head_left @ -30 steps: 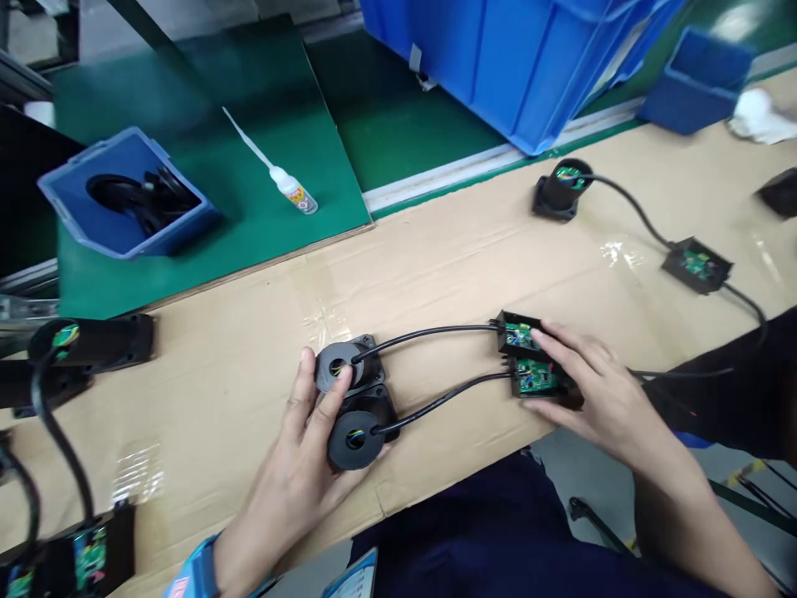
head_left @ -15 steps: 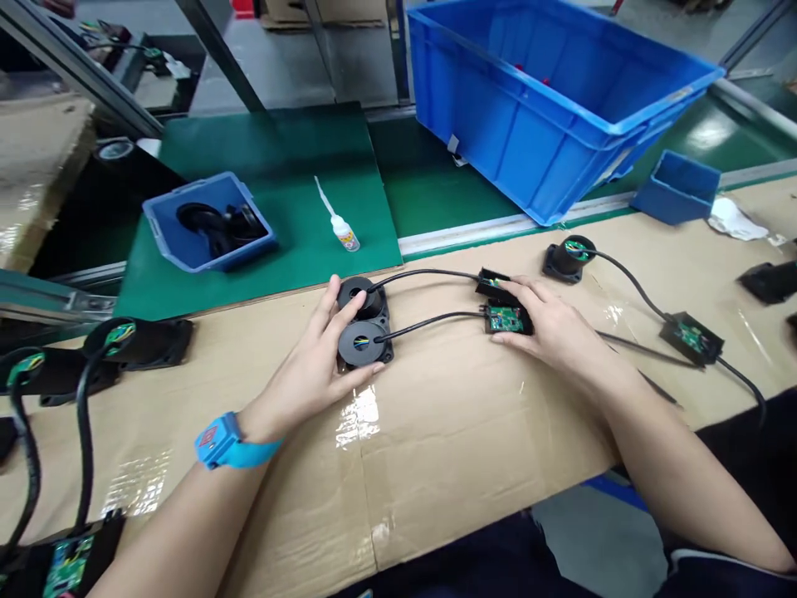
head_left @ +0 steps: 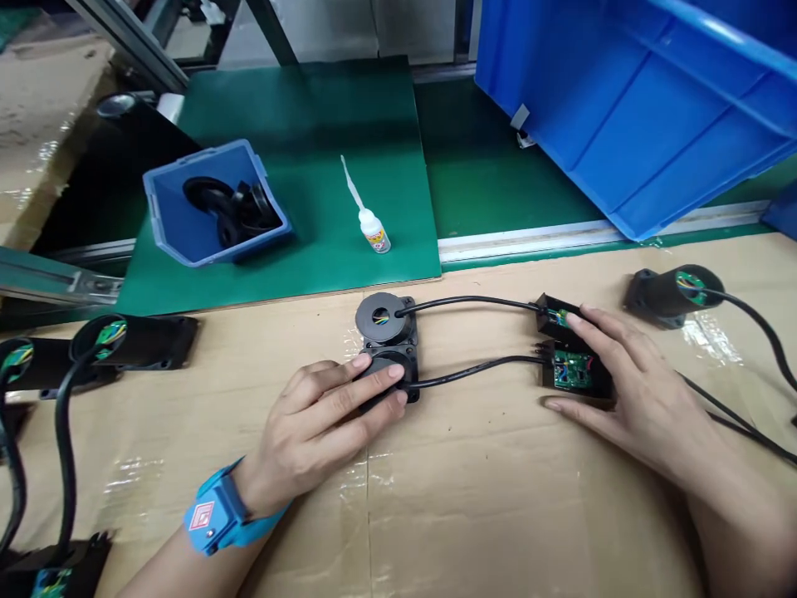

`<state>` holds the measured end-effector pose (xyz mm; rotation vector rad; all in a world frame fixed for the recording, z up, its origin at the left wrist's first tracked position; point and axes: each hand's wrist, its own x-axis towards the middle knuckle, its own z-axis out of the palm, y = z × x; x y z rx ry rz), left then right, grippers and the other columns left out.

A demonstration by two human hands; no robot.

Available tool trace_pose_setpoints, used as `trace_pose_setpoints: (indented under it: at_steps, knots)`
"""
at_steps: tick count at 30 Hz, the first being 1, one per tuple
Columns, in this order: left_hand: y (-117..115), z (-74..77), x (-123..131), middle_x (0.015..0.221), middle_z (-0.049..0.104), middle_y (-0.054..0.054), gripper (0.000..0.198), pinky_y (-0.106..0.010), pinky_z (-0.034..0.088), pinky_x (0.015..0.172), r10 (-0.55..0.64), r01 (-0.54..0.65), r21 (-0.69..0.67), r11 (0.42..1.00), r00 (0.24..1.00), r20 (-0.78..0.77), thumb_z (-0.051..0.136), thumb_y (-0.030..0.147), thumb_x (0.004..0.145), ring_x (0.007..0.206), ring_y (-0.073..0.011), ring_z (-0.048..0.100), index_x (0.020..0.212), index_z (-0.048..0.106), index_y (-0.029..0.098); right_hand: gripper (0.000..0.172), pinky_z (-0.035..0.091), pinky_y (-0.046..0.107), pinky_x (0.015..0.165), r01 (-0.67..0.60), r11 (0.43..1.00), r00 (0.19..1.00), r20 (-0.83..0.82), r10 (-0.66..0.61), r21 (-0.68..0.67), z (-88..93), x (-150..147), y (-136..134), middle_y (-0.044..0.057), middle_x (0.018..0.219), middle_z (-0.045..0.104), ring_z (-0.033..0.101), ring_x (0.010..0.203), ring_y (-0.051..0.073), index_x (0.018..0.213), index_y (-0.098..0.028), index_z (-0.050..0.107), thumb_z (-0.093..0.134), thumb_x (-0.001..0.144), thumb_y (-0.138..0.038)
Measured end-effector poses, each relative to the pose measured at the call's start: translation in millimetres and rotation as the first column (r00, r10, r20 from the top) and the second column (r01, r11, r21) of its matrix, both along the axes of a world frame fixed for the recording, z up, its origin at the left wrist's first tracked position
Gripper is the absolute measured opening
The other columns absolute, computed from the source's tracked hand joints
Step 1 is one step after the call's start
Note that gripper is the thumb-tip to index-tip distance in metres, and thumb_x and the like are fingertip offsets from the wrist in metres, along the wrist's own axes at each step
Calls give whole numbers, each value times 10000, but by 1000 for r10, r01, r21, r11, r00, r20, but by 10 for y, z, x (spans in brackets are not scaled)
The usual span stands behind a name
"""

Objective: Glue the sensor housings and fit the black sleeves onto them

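Note:
My left hand, with a blue strap at the wrist, lies with its fingers over the nearer black round housing. Just behind that one sits the farther round housing, untouched, with coloured wires in its centre hole. Black cables run right from both to two small black boxes. My right hand rests on these boxes with fingers spread, fingertips on the farther box and thumb by the nearer box, whose green circuit board faces up.
Cardboard covers the table. Behind are a blue bin of black parts, a white bottle and a large blue crate. More cabled housings lie left, another right.
My left hand has moved from around both housings onto the nearer one, uncovering the farther one. My right hand stays at the boxes. The view has shifted and come closer.

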<state>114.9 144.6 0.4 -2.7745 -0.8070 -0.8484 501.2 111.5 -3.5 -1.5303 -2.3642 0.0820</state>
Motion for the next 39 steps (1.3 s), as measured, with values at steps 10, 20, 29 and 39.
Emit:
trace_pose_setpoints:
  at_steps: [10, 20, 29, 39]
  knots:
    - [-83, -13, 130, 1171, 774, -84, 212, -323, 566, 926, 64, -58, -98, 994, 996, 63, 742, 118, 902, 1071, -176, 700, 1099, 688, 172, 747, 429, 575, 1197, 27, 998, 1000, -3, -27, -50, -36, -29, 123, 186, 1580, 450, 479, 1443, 373, 1592, -186, 352, 602, 987, -546]
    - [-44, -64, 23, 1294, 730, -102, 389, -395, 552, 993, 105, -107, -137, 985, 994, -24, 767, 242, 902, 1237, -255, 643, 1267, 638, 198, 726, 455, 565, 1123, 42, 997, 999, -20, -44, -68, -41, -29, 104, 173, 1525, 509, 527, 1383, 371, 1524, -212, 430, 571, 966, -654]
    - [75, -279, -83, 1717, 205, -139, 421, -509, 512, 1158, 145, -75, -465, 882, 983, 117, 676, 283, 966, 1559, -328, 335, 1362, 532, 272, 685, 488, 515, 1005, 75, 989, 997, 21, -79, 128, -50, 0, 88, 169, 1305, 643, 627, 1194, 365, 1317, -193, 591, 549, 924, -752]
    - [-340, 186, -26, 1649, 378, -170, 735, -576, 485, 1164, 302, -310, -408, 859, 949, -86, 843, 402, 806, 1492, -406, 432, 1462, 531, 290, 386, 542, 522, 922, 105, 985, 986, -143, -86, 133, -260, 241, 344, 133, 1185, 735, 700, 1059, 333, 1100, -300, 724, 433, 1013, -538]
